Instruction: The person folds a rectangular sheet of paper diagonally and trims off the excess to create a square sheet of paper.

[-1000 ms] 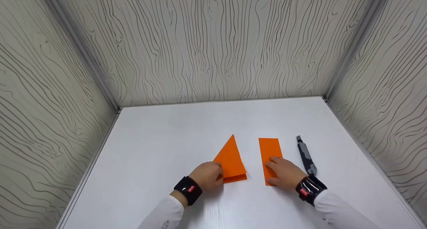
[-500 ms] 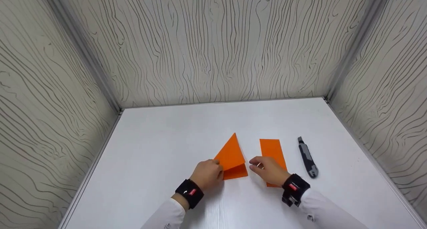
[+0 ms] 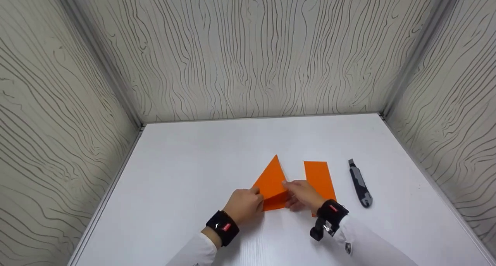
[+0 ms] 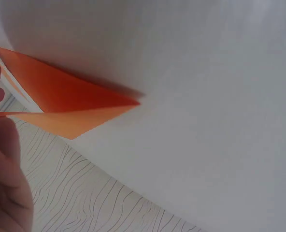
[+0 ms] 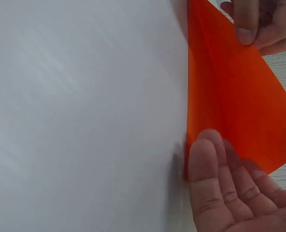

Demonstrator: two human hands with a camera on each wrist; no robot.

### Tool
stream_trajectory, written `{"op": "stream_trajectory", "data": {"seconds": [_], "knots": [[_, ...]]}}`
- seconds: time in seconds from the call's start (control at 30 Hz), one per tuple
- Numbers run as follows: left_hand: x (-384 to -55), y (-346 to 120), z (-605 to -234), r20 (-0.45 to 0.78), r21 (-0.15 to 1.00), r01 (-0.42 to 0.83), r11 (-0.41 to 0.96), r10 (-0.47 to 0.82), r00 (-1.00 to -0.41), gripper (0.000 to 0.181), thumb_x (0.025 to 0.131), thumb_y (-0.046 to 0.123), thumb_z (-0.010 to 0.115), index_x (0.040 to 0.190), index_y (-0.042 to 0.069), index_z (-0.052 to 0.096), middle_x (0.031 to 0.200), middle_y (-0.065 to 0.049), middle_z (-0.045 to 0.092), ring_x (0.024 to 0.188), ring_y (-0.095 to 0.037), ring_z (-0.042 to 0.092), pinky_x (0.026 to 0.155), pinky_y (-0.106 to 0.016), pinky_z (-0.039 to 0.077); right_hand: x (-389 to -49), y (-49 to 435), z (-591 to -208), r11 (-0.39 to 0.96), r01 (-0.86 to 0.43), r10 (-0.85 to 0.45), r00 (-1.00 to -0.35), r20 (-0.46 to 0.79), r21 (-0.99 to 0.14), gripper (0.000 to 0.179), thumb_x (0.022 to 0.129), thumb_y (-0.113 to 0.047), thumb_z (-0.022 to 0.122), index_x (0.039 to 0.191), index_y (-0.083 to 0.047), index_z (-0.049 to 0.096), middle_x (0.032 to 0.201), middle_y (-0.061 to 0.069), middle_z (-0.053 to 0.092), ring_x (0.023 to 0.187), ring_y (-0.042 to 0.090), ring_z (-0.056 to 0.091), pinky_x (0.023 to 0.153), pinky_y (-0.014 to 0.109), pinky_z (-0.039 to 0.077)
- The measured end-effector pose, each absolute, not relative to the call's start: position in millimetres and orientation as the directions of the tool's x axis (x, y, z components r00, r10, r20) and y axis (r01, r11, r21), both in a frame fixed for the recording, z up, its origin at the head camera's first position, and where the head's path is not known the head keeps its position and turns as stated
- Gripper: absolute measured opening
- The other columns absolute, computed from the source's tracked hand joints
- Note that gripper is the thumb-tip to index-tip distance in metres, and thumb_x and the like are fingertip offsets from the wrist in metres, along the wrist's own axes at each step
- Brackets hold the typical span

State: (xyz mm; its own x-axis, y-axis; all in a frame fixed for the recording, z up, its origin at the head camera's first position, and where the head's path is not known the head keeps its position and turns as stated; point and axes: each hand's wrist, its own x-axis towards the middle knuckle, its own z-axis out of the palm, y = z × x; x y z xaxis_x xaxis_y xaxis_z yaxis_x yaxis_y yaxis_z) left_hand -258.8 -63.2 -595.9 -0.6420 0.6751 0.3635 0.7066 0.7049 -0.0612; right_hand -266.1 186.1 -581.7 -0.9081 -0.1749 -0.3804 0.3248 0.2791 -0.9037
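A folded sheet of orange paper (image 3: 270, 179), triangular with its tip pointing away, lies on the white table. My left hand (image 3: 246, 205) grips its left lower corner; its thumb lies on the top layer in the right wrist view. At the right corner, my right hand (image 3: 304, 194) pinches the lifted upper layer, thumb above and fingers below. The left wrist view shows this raised flap (image 4: 75, 123) standing apart from the darker bottom layer (image 4: 70, 89). Partly behind the right hand lies an orange paper strip (image 3: 318, 177).
To the right of the strip lies a grey and black utility knife (image 3: 360, 184). The white table (image 3: 186, 161) ends at wood-patterned panels (image 3: 248, 57) at the back and both sides. Black bands (image 3: 223, 227) circle both wrists.
My right hand has come off the orange strip, moved left and taken hold of the folded paper's upper layer, which has lifted. My left hand keeps its grip near the same corner.
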Motion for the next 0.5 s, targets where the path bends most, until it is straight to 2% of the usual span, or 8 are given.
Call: {"op": "stream_trajectory", "data": {"seconds": [0.17,0.27,0.4,0.5], "knots": [[-256.6,-60.7,-596.8,0.346,-0.098,0.726,0.68,0.707,-0.616,0.008,0.095,0.022,0.081,0.087,0.019,0.082,0.079,0.002,0.06,0.053,-0.011,0.05,0.054,-0.018,0.043,-271.3,183.0,-582.0,0.244,0.387,-0.117,-0.898,-0.423,-0.889,0.04,0.109,-0.024,0.065,0.131,0.009,0.064,0.099,0.015,0.077,0.071,0.02,0.075,0.07,0.03,0.066],[-255.8,-59.5,-598.0,0.333,-0.077,0.728,0.681,0.706,-0.625,0.009,0.096,0.02,0.08,0.088,0.018,0.082,0.078,0.002,0.059,0.053,-0.011,0.047,0.054,-0.017,0.042,-273.5,179.5,-583.2,0.218,0.421,-0.088,-0.89,-0.448,-0.88,0.042,0.107,-0.016,0.066,0.138,0.012,0.059,0.106,0.018,0.076,0.074,0.022,0.076,0.071,0.032,0.067],[-254.5,-58.7,-599.0,0.31,-0.027,0.71,0.704,0.681,-0.664,0.012,0.098,0.021,0.079,0.088,0.016,0.082,0.076,0.002,0.058,0.053,-0.011,0.047,0.054,-0.018,0.04,-276.2,176.9,-586.6,0.175,0.433,-0.062,-0.892,-0.449,-0.884,0.033,0.107,-0.006,0.064,0.133,0.012,0.057,0.116,0.02,0.067,0.083,0.025,0.074,0.075,0.034,0.067],[-253.5,-59.4,-599.4,0.304,0.034,0.672,0.739,0.633,-0.712,0.017,0.1,0.023,0.077,0.086,0.014,0.08,0.075,0.002,0.057,0.054,-0.01,0.047,0.055,-0.019,0.039,-278.0,178.1,-588.3,0.129,0.413,-0.062,-0.904,-0.423,-0.901,0.022,0.106,-0.001,0.062,0.124,0.011,0.058,0.117,0.02,0.061,0.093,0.027,0.071,0.076,0.034,0.067]]}}
